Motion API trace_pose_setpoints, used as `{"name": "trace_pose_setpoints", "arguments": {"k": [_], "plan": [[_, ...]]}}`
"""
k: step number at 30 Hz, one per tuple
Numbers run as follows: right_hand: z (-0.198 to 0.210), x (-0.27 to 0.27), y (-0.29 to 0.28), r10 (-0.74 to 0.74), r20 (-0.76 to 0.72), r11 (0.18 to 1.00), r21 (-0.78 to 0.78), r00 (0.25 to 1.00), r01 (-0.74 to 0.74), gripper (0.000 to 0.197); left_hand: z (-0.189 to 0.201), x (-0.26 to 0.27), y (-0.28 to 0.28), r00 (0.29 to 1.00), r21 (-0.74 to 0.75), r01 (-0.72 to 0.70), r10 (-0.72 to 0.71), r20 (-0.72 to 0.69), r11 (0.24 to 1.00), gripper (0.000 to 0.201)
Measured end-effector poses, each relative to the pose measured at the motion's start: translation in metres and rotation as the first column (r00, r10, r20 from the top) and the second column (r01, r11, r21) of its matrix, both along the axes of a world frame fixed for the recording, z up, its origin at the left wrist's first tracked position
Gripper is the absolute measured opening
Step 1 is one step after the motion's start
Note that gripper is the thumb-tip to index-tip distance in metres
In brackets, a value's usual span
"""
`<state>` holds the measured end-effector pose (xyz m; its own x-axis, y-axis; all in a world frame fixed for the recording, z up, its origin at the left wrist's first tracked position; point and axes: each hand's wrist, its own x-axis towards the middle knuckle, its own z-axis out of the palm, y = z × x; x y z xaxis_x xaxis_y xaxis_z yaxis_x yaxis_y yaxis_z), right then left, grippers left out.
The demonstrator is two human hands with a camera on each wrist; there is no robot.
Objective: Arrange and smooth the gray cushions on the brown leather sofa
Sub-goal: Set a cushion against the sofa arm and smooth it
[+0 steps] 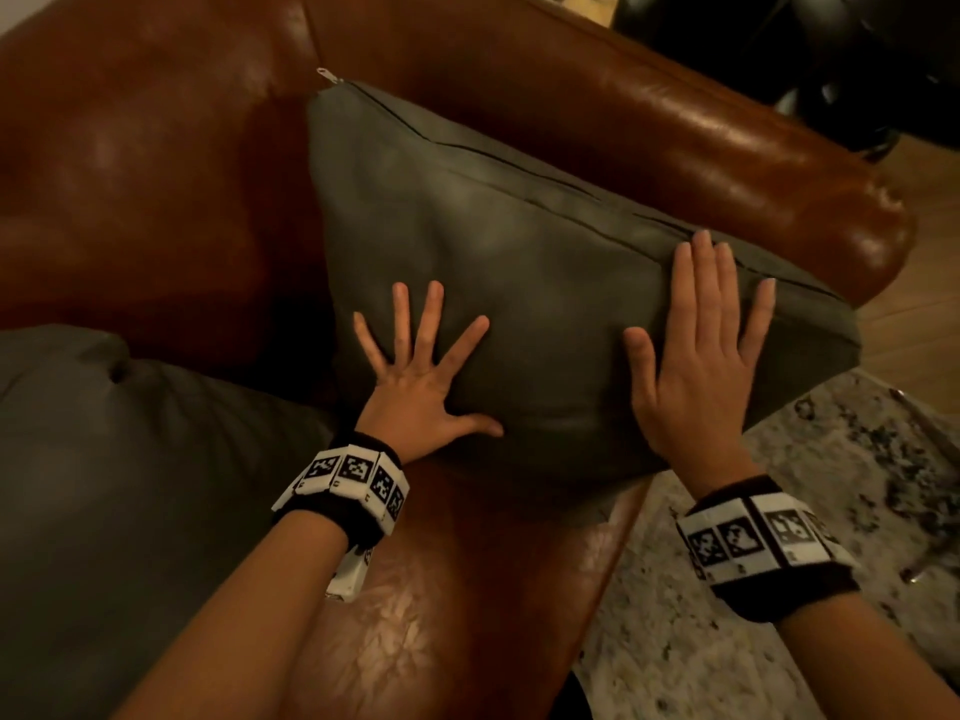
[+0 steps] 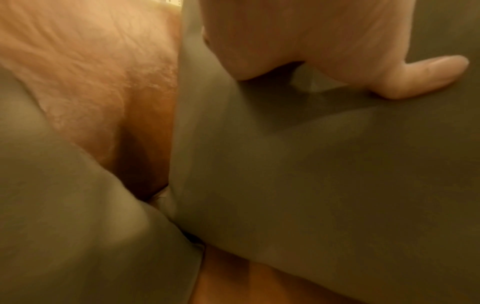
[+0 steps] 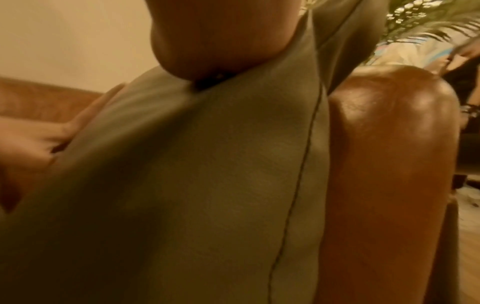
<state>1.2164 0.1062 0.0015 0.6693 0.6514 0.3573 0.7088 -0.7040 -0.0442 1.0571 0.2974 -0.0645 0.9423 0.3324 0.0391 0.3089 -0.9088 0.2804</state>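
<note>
A gray cushion (image 1: 545, 262) leans against the armrest (image 1: 701, 142) of the brown leather sofa (image 1: 130, 174), its zipper seam along the top edge. My left hand (image 1: 423, 376) lies flat on its lower left face with fingers spread wide. My right hand (image 1: 696, 356) presses flat on its right side, fingers straight and reaching the seam. A second gray cushion (image 1: 114, 491) lies on the seat at the lower left. In the left wrist view the palm (image 2: 324, 41) rests on the cushion (image 2: 324, 174). The right wrist view shows the cushion (image 3: 194, 185) beside the armrest (image 3: 389, 154).
A speckled light rug (image 1: 779, 589) covers the floor right of the sofa, with wood flooring (image 1: 919, 283) beyond. Dark furniture (image 1: 779, 49) stands behind the armrest. A leafy plant (image 3: 428, 22) shows in the right wrist view.
</note>
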Motion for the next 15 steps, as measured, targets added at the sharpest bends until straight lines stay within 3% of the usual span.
{"name": "trace_pose_setpoints", "arguments": {"k": [2,4,7,10,15], "plan": [[0.004,-0.003,0.0,-0.03,0.004,0.999,0.019,1.0,0.03,0.061,0.007,-0.006,-0.001,1.0,0.034,-0.006,0.006,0.0,0.999,0.101],[0.006,-0.01,0.002,-0.05,0.014,0.998,0.043,0.999,0.049,0.059,0.017,-0.013,-0.006,0.998,0.046,-0.038,0.035,0.057,0.998,0.082],[0.016,-0.012,0.006,-0.121,0.015,0.989,0.089,0.992,0.12,0.056,0.047,0.002,-0.014,0.958,0.002,-0.019,0.017,0.287,1.0,0.055],[0.027,-0.007,-0.003,-0.13,-0.032,0.983,0.127,0.991,0.133,0.06,0.087,0.054,-0.007,0.89,-0.006,0.11,-0.096,0.447,0.994,0.043],[0.024,-0.009,-0.044,-0.07,-0.052,0.994,0.08,0.996,0.074,0.066,0.107,0.106,0.007,0.91,-0.045,0.352,-0.331,0.248,0.935,0.05]]}}
